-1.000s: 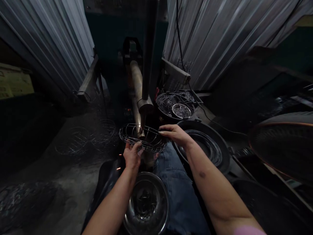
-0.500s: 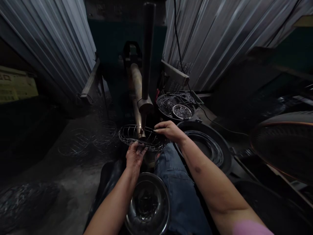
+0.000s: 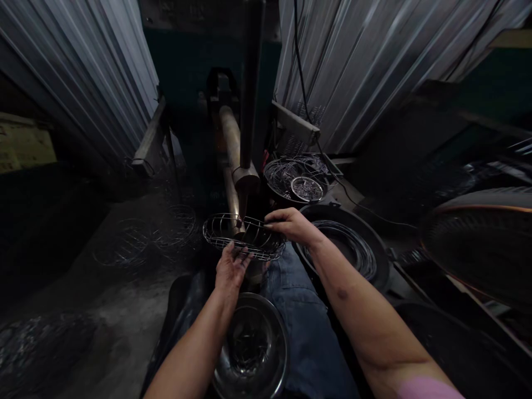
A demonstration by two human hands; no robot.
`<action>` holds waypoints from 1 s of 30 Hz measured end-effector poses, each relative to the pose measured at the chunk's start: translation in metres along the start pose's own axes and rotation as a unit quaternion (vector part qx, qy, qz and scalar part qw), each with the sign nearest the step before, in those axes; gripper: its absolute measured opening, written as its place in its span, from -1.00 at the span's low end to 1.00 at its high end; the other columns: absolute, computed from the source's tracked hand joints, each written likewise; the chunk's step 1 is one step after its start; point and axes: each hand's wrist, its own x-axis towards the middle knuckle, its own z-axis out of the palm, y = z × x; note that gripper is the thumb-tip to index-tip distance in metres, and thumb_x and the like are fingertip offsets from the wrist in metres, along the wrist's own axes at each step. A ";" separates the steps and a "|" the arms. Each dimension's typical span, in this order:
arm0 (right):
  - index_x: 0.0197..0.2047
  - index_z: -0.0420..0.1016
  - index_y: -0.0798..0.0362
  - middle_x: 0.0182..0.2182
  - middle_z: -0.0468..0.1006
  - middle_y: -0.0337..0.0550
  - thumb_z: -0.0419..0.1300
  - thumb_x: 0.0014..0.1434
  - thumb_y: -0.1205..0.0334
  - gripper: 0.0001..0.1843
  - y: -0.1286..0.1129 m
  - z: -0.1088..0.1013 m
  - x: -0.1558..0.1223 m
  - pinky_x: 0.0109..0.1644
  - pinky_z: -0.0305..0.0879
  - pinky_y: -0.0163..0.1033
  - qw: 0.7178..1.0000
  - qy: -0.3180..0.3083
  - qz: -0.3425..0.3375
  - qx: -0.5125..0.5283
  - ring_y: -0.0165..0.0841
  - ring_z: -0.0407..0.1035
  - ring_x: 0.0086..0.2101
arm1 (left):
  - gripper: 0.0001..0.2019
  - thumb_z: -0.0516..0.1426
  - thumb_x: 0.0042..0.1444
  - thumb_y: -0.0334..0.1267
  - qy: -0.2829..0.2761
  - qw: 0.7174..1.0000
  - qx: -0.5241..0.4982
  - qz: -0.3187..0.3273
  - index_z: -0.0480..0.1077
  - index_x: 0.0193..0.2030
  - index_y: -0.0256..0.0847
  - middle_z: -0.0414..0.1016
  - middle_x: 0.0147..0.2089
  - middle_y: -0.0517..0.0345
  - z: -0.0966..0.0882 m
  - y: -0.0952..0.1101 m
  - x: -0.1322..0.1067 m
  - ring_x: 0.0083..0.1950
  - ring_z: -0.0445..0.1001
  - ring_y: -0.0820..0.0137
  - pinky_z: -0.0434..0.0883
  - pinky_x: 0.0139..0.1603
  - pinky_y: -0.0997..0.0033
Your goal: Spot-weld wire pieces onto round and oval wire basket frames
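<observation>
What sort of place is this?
Probably a small metal-wire workshop: a machine with thick metal arms, perhaps a spot welder, stands ahead; a coil of wire lies in a round tub at right; and the left hand and right hand hold a wire basket.

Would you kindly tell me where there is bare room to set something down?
Bare grey floor shows at left, bordered by a dark heap, wire frames and the left leg. The right is crowded with a wire coil and a pan of tangled wire; in front, the left hand and right hand are at a wire basket by the machine arm.
</observation>
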 end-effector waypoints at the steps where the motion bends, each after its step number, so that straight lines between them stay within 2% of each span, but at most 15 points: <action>1: -0.40 0.60 0.10 -0.51 0.49 -0.24 0.35 -0.19 0.10 -0.73 -0.001 0.004 0.002 -0.34 0.22 -0.27 1.000 0.002 -0.007 -0.006 -0.39 0.29 -0.46 | -0.84 0.26 -0.03 -0.31 0.000 1.000 -0.003 0.000 0.35 -0.32 -0.21 0.41 -0.33 0.10 0.000 0.001 0.000 -0.29 0.49 0.31 0.50 -0.13 0.04; 6: -0.44 0.58 0.09 -0.53 0.47 -0.25 0.34 -0.20 0.11 -0.74 -0.005 0.016 0.008 -0.35 0.22 -0.27 1.000 0.004 0.006 0.002 -0.40 0.28 -0.47 | -0.87 0.23 0.02 -0.30 0.013 1.000 -0.010 0.009 0.35 -0.32 -0.22 0.41 -0.31 0.07 -0.004 0.006 0.002 -0.25 0.49 0.28 0.50 -0.12 0.04; 12: -0.47 0.58 0.08 -0.55 0.43 -0.29 0.33 -0.21 0.12 -0.78 -0.006 0.020 0.014 -0.33 0.20 -0.28 0.999 0.025 -0.021 -0.011 -0.41 0.25 -0.46 | -0.89 0.19 0.08 -0.28 -0.004 1.000 -0.010 0.009 0.36 -0.28 -0.24 0.42 -0.32 0.08 -0.002 0.006 0.005 -0.29 0.49 0.32 0.51 -0.13 0.06; 16: -0.45 0.59 0.10 -0.54 0.44 -0.28 0.35 -0.22 0.12 -0.76 -0.009 0.017 0.016 -0.32 0.19 -0.27 0.999 0.028 -0.014 -0.009 -0.42 0.24 -0.46 | -0.88 0.19 0.09 -0.26 -0.013 1.000 0.006 -0.002 0.35 -0.31 -0.26 0.42 -0.36 0.05 0.002 0.004 0.005 -0.33 0.49 0.33 0.51 -0.15 0.13; 19: -0.35 0.61 0.11 -0.50 0.48 -0.25 0.37 -0.19 0.08 -0.67 -0.003 0.002 0.007 -0.31 0.20 -0.26 0.999 0.034 0.009 0.008 -0.42 0.27 -0.46 | -0.74 0.21 0.07 -0.12 -0.019 0.996 0.085 -0.006 0.36 -0.30 -0.32 0.43 -0.37 -0.03 -0.007 0.005 0.003 -0.34 0.50 0.29 0.49 -0.21 0.20; 20: -0.31 0.61 0.12 -0.49 0.48 -0.24 0.38 -0.18 0.06 -0.63 0.002 -0.006 0.002 -0.32 0.20 -0.26 0.999 0.032 0.023 0.021 -0.42 0.27 -0.46 | -0.67 0.21 0.06 -0.05 -0.014 0.989 0.143 0.019 0.38 -0.28 -0.34 0.44 -0.38 -0.06 -0.013 0.007 0.002 -0.35 0.51 0.26 0.49 -0.23 0.19; 21: -0.27 0.61 0.12 -0.49 0.49 -0.23 0.39 -0.18 0.06 -0.60 0.008 -0.014 -0.003 -0.32 0.20 -0.25 0.998 0.025 0.042 0.037 -0.42 0.28 -0.46 | -0.61 0.21 0.04 0.01 -0.007 0.973 0.216 0.075 0.41 -0.24 -0.35 0.45 -0.36 -0.07 -0.020 0.009 0.000 -0.33 0.51 0.23 0.48 -0.22 0.15; 22: -0.24 0.61 0.12 -0.48 0.50 -0.23 0.40 -0.19 0.06 -0.57 0.015 -0.021 -0.008 -0.32 0.20 -0.24 0.996 0.013 0.062 0.056 -0.42 0.28 -0.47 | -0.57 0.23 0.00 0.04 -0.007 0.940 0.300 0.161 0.44 -0.20 -0.35 0.46 -0.33 -0.08 -0.028 0.011 -0.001 -0.28 0.52 0.20 0.47 -0.17 0.10; 23: -0.23 0.61 0.12 -0.48 0.51 -0.22 0.41 -0.20 0.07 -0.56 0.024 -0.027 -0.013 -0.31 0.20 -0.24 0.994 0.001 0.079 0.072 -0.41 0.29 -0.46 | -0.56 0.25 -0.03 0.03 -0.013 0.883 0.383 0.270 0.46 -0.16 -0.33 0.48 -0.27 -0.08 -0.035 0.013 -0.002 -0.21 0.51 0.16 0.45 -0.09 0.05; 25: -0.26 0.63 0.13 -0.48 0.53 -0.20 0.43 -0.26 0.13 -0.57 0.041 -0.034 -0.020 -0.29 0.20 -0.23 0.990 -0.014 0.102 0.093 -0.41 0.30 -0.46 | -0.58 0.28 -0.05 -0.07 -0.050 0.714 0.500 0.489 0.48 -0.06 -0.24 0.49 -0.10 -0.07 -0.046 0.014 -0.002 -0.01 0.46 0.13 0.36 0.10 0.02; 26: -0.29 0.63 0.13 -0.49 0.53 -0.21 0.44 -0.29 0.15 -0.59 0.048 -0.035 -0.023 -0.29 0.19 -0.23 0.989 -0.010 0.106 0.101 -0.42 0.30 -0.46 | -0.58 0.27 -0.03 -0.14 -0.076 0.625 0.533 0.566 0.47 -0.01 -0.20 0.47 -0.02 -0.06 -0.049 0.013 -0.001 0.08 0.41 0.12 0.32 0.17 0.02; 27: -0.33 0.63 0.13 -0.51 0.52 -0.22 0.44 -0.31 0.17 -0.61 0.054 -0.034 -0.025 -0.30 0.18 -0.24 0.989 0.001 0.107 0.107 -0.43 0.28 -0.48 | -0.56 0.25 0.00 -0.19 -0.103 0.547 0.557 0.616 0.44 0.06 -0.18 0.44 0.05 -0.06 -0.049 0.010 0.001 0.15 0.36 0.11 0.29 0.20 0.03; 28: -0.37 0.63 0.12 -0.54 0.50 -0.24 0.44 -0.33 0.18 -0.63 0.058 -0.031 -0.026 -0.32 0.16 -0.25 0.988 0.018 0.103 0.111 -0.45 0.26 -0.50 | -0.53 0.22 0.03 -0.23 -0.123 0.486 0.575 0.646 0.40 0.12 -0.17 0.42 0.10 -0.07 -0.048 0.007 0.004 0.19 0.32 0.09 0.28 0.21 0.02; 29: -0.41 0.62 0.12 -0.57 0.47 -0.27 0.45 -0.35 0.19 -0.66 0.060 -0.028 -0.027 -0.34 0.14 -0.25 0.987 0.038 0.098 0.118 -0.46 0.23 -0.52 | -0.49 0.21 0.05 -0.26 -0.136 0.440 0.590 0.663 0.35 0.19 -0.17 0.41 0.12 -0.07 -0.045 0.003 0.007 0.22 0.29 0.07 0.28 0.21 0.02; 30: -0.44 0.61 0.11 -0.59 0.46 -0.28 0.45 -0.36 0.19 -0.68 0.060 -0.024 -0.028 -0.35 0.13 -0.25 0.987 0.056 0.089 0.126 -0.47 0.22 -0.53 | -0.44 0.21 0.05 -0.27 -0.145 0.408 0.601 0.672 0.29 0.24 -0.16 0.41 0.12 -0.07 -0.042 0.000 0.010 0.23 0.28 0.05 0.29 0.20 0.02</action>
